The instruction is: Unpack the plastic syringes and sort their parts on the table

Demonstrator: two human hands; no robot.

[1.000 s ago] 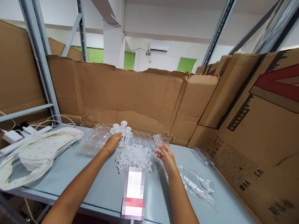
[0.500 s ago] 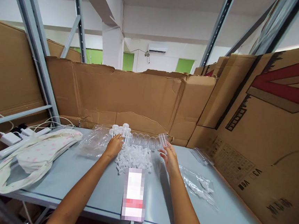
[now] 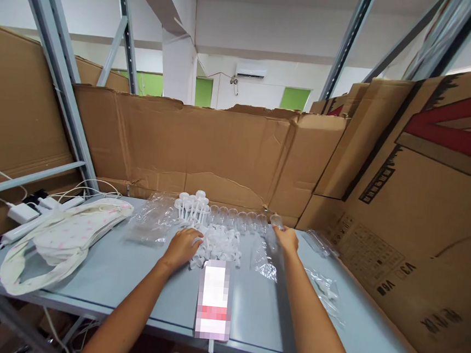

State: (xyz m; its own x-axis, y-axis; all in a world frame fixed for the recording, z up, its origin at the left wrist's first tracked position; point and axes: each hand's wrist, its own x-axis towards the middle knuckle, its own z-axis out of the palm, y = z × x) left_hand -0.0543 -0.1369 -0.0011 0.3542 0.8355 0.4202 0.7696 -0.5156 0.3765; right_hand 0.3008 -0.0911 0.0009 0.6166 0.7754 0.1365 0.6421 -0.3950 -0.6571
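Note:
My left hand (image 3: 183, 247) rests at the left edge of a pile of small white plastic pieces (image 3: 223, 244), its fingers curled over them; whether it grips one is hidden. Behind it stand several white stemmed parts with round tops (image 3: 194, 206). A row of clear ribbed plastic cups (image 3: 242, 221) runs to the right of these, along the cardboard. At the right end of the row, my right hand (image 3: 287, 239) has its fingers closed on a clear cup (image 3: 276, 220). A clear plastic bag (image 3: 264, 258) lies just left of that hand.
A phone with a blurred screen (image 3: 214, 301) lies at the front edge, cable attached. On the left are a crumpled clear bag (image 3: 153, 221), a white cloth bag (image 3: 65, 233) and a power strip (image 3: 40, 220). Cardboard walls (image 3: 205, 146) enclose the back and right; more clear plastic (image 3: 327, 289) lies right.
My left hand has moved from the stemmed parts down to the white pile. My right hand has moved right and lowered its cup toward the row's end. The view has shifted slightly.

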